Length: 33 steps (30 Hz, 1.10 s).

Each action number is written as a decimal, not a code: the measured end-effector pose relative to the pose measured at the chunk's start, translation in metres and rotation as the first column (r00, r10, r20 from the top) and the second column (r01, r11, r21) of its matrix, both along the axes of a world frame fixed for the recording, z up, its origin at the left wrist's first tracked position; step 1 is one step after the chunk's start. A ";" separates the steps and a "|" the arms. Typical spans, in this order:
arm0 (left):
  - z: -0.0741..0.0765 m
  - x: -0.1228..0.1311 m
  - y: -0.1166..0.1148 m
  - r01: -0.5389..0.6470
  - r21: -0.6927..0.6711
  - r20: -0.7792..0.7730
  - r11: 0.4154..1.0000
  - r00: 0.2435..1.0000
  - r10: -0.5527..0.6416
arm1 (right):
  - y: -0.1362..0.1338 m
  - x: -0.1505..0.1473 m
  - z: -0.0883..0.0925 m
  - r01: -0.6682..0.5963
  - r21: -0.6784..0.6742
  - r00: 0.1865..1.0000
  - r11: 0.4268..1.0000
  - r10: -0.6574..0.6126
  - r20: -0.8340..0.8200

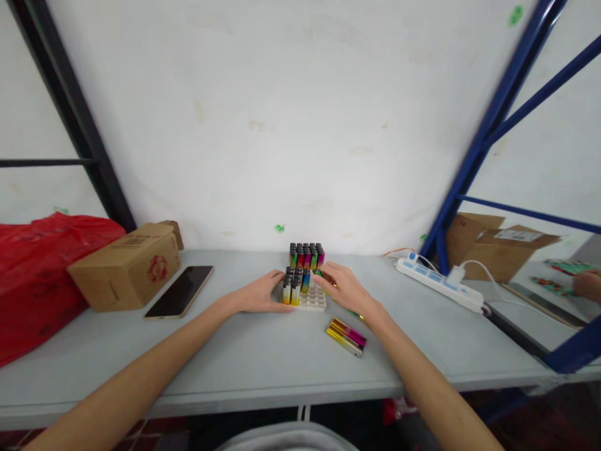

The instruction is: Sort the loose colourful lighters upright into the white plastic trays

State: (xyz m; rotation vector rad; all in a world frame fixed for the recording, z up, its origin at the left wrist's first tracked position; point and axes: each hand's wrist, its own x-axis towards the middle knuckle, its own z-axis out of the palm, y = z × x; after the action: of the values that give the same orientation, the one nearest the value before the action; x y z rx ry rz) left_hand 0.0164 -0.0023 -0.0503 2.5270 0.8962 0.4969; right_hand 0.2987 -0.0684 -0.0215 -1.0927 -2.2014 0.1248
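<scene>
A white tray with round holes (315, 304) stands on the table. Upright lighters with black tops (291, 291) fill its left columns, and a blue one (306, 280) stands beside them. My left hand (258, 293) holds the tray's left side, thumb along the front and fingers further back. Over the tray's right back part, my right hand (345, 287) pinches a green lighter (318, 273), partly hidden by the fingers. Behind stands a block of several upright coloured lighters (307, 255). Loose lighters (346, 337) lie in front to the right; others lie partly under my right wrist.
On the left are a phone (181, 292), a cardboard box (126, 266) and a red plastic bag (42, 282). A white power strip (439, 285) with cables lies right, near a blue metal post (479, 150) and an open carton (493, 244). Another person's hand (588, 285) shows far right.
</scene>
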 end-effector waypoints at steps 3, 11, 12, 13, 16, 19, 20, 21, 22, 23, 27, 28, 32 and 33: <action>-0.001 0.000 0.001 -0.002 0.003 0.000 1.000 1.000 0.002 | 0.000 -0.001 -0.003 0.016 -0.078 1.000 0.997 -0.017 -0.009; -0.002 -0.001 0.002 0.023 0.024 -0.008 0.999 1.000 -0.023 | 0.006 -0.006 -0.017 0.061 -0.145 0.991 0.988 -0.042 0.127; -0.002 -0.001 0.002 0.024 0.029 -0.014 0.999 1.000 -0.024 | 0.005 -0.007 -0.017 0.069 -0.155 0.988 0.985 -0.046 0.150; -0.002 -0.001 0.002 0.024 0.033 -0.019 0.999 1.000 -0.023 | 0.005 -0.009 -0.015 0.078 -0.160 0.984 0.984 -0.049 0.173; -0.001 0.000 0.002 0.016 0.037 -0.015 0.999 1.000 -0.016 | 0.001 -0.017 -0.009 0.127 -0.124 0.961 0.984 -0.091 0.261; 0.001 0.000 0.000 0.013 0.039 -0.015 0.999 1.000 -0.013 | 0.000 -0.028 -0.004 0.219 -0.079 0.914 0.973 -0.176 0.366; 0.001 0.000 0.000 0.013 0.039 -0.021 0.999 1.000 -0.013 | 0.000 -0.030 -0.004 0.240 -0.086 0.900 0.967 -0.189 0.392; 0.002 0.000 0.000 0.016 0.038 -0.030 0.999 0.999 -0.014 | 0.001 -0.031 -0.005 0.244 -0.106 0.895 0.964 -0.182 0.406; 0.002 0.000 0.000 0.017 0.037 -0.035 0.999 0.999 -0.016 | 0.002 -0.029 -0.005 0.228 -0.135 0.901 0.964 -0.156 0.406; 0.003 0.000 0.000 0.016 0.036 -0.038 0.999 0.999 -0.015 | 0.003 -0.025 -0.005 0.202 -0.167 0.912 0.965 -0.123 0.391; 0.004 0.000 0.000 -0.004 0.026 -0.059 1.000 0.998 0.005 | 0.008 0.013 -0.002 0.205 -0.179 0.940 0.962 -0.143 0.309; 0.004 0.000 0.000 -0.009 0.021 -0.065 1.000 0.998 0.011 | 0.010 0.026 0.000 0.267 -0.163 0.929 0.950 -0.208 0.307; 0.003 0.000 0.001 -0.010 0.001 -0.049 1.000 0.999 0.010 | 0.016 0.077 0.007 0.554 -0.226 0.799 0.801 -0.436 0.414; 0.003 0.000 0.002 -0.006 0.000 -0.046 1.000 0.999 0.006 | 0.017 0.087 0.008 0.584 -0.276 0.781 0.763 -0.435 0.448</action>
State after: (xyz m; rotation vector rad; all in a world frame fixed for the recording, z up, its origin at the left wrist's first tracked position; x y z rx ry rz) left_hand 0.0162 -0.0006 -0.0473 2.5460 0.9208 0.4425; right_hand 0.3856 -0.0511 -0.0133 -2.0790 -2.1270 0.1431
